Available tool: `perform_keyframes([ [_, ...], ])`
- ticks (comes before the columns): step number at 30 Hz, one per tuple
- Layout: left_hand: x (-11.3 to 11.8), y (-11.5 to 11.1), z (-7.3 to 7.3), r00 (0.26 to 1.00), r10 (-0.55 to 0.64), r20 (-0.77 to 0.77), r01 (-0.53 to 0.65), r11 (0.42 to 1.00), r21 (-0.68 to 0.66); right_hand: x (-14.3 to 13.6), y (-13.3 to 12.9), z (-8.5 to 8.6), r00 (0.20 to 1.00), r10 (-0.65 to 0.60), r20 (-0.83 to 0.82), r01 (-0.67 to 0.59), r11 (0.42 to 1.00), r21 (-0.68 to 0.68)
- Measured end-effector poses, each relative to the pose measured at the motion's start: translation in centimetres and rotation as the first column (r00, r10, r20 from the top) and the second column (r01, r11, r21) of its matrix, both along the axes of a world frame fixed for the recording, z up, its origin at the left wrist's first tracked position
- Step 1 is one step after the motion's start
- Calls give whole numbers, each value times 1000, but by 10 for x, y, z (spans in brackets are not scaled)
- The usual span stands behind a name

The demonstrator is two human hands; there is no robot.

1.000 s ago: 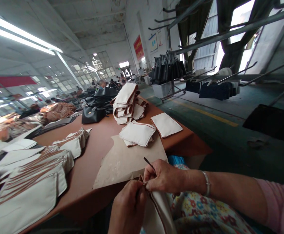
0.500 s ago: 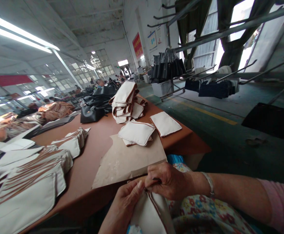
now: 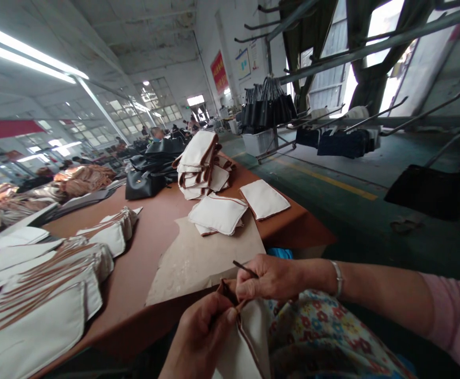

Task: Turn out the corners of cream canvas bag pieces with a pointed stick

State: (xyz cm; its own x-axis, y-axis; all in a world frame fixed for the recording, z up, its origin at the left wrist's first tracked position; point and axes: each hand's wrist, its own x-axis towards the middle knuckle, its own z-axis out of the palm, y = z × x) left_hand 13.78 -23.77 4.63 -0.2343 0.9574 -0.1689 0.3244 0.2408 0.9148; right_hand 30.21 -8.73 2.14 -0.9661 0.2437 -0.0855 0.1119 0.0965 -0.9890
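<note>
Low in the head view, over my lap, is a white fabric piece (image 3: 258,326) with brown edging, folded like a pouch or lining. My left hand (image 3: 204,329) is closed, thumb and fingers pinching its brown-edged top corner. Just above and right of that pinch, my right hand (image 3: 275,279) is closed around a thin dark tool (image 3: 243,268), whose tip points up and left; its exact kind is unclear. Its lower fingers are against the brown edge, and whether they grip it too is hidden.
Beyond my hands lies brown paper (image 3: 198,258) on a brown-covered table (image 3: 155,226). Similar white pieces (image 3: 218,213) lie there, with a taller stack (image 3: 198,163) behind. Rows of pieces (image 3: 48,305) fill the left. Black bags (image 3: 145,184) sit farther back; a metal rack (image 3: 320,66) stands right.
My right hand has turned, so the dark tool now sticks out up and left. The brown edge stands up more between my hands. My left hand keeps its pinch.
</note>
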Motion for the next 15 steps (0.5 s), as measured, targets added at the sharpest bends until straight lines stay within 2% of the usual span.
perform_keyframes([
  [3,5,1,5,981,12,-193,7,995,99,-6,0,4,997,69,-43,-62,988,142],
  [5,6,1,6,973,26,-228,3,992,125,-8,-4,4,992,88,-95,-69,980,186],
  [7,6,1,5,989,17,-147,-4,996,89,-8,-9,2,987,72,-145,-43,979,199],
  [9,3,-1,4,998,-18,54,17,1000,8,-7,-12,-2,983,50,-175,-14,980,200],
  [11,-1,-2,2,966,-19,256,35,998,-58,-6,-14,-6,981,34,-191,5,980,198],
  [12,-4,-3,2,950,3,311,23,996,-81,-5,-14,-8,980,30,-195,10,980,199],
  [15,-11,-4,1,950,45,308,-2,990,-138,-4,-13,-7,982,26,-190,14,978,207],
])
